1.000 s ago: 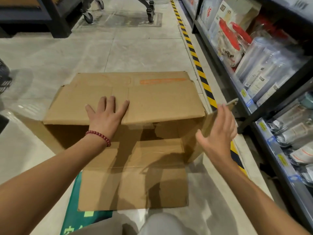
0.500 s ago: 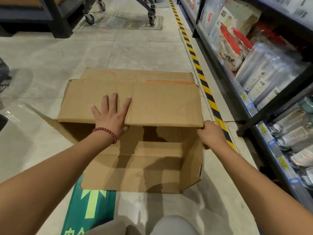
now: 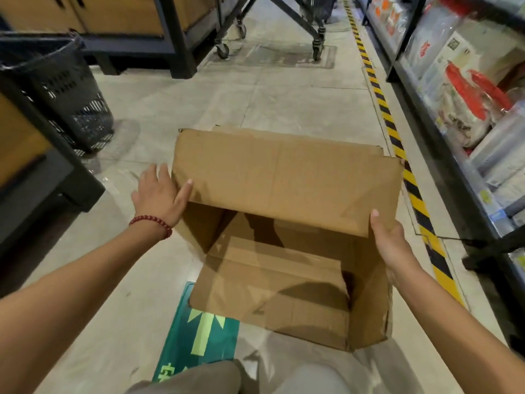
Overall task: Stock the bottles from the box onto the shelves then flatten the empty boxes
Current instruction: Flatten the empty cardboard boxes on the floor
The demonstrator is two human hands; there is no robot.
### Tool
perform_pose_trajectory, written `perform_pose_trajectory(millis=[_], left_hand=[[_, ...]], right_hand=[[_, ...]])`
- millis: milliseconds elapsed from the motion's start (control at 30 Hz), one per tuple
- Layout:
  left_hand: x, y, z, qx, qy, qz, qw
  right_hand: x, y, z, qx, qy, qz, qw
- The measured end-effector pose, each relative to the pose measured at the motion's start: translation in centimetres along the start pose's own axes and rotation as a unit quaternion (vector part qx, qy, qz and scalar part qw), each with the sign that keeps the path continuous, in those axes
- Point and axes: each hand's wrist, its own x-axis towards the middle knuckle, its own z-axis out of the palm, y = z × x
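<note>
An empty brown cardboard box [image 3: 284, 177] lies on its side on the floor, its open end facing me and nothing inside. My left hand [image 3: 159, 194], with a red bead bracelet at the wrist, is at the box's upper left corner, thumb on the top panel and fingers spread past the edge. My right hand [image 3: 393, 245] grips the right edge of the box, thumb on the top panel and fingers hidden behind the side wall. No bottles are visible in the box.
Store shelves [image 3: 466, 155] with packaged goods run along the right, behind a yellow-black floor stripe [image 3: 397, 143]. A black plastic basket [image 3: 65, 92] stands at left beside a dark wooden fixture [image 3: 34, 177]. A wheeled cart [image 3: 272, 29] is farther up the aisle. A green arrow sticker [image 3: 204, 328] marks the floor.
My left hand slid from the middle of the top panel to its left corner. My right hand stays on the right edge. The box has turned slightly and the view shifted left.
</note>
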Motion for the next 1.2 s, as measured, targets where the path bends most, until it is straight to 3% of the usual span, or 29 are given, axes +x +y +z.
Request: perform_pose_trajectory(millis=[67,133,233,333,500,633,767,933,1100,1200], left_hand=[[1.2,-1.6,0.1,0.037,-0.054,-0.033,0.997],[2.1,-2.6,0.3,0.068,-0.11,-0.013,0.992],[2.7,-2.8,0.7,0.038,-0.176,-0.02,0.983],[2.5,-2.8,0.9,0.011,-0.183,-0.066,0.981],[0.7,-1.7,-0.7,0.091,-0.19,-0.051,0.976],[-0.8,-1.6,-1.5,-0.083,-0.202,-0.105,0.97],[-0.8,-1.4,-2.0,-0.254,-0.171,-0.161,0.938],[-0.9,-2.2,-2.7,-0.275,-0.15,-0.175,0.933],[-0.6,-1.8,-3.6,-0.365,-0.083,-0.218,0.901],[-0.2,-1.6,-5.4,-0.451,-0.022,-0.243,0.858]], right_hand=[[0.1,0.5,0.4,-0.008,0.009,-0.01,1.0],[0.2,0.8,0.6,-0.011,0.021,-0.016,1.0],[0.5,1.0,0.8,-0.005,0.024,-0.02,0.999],[0.5,1.2,0.8,-0.01,0.03,-0.021,0.999],[0.6,1.2,0.5,-0.001,0.046,-0.022,0.999],[0.0,1.1,0.8,0.03,0.032,-0.043,0.998],[-1.2,1.0,1.2,0.109,-0.014,-0.063,0.992],[-2.7,0.6,-0.5,0.277,-0.047,0.011,0.96],[-3.5,1.3,-2.2,0.277,-0.083,0.044,0.956],[-3.0,2.0,-3.4,0.255,-0.116,0.037,0.959]])
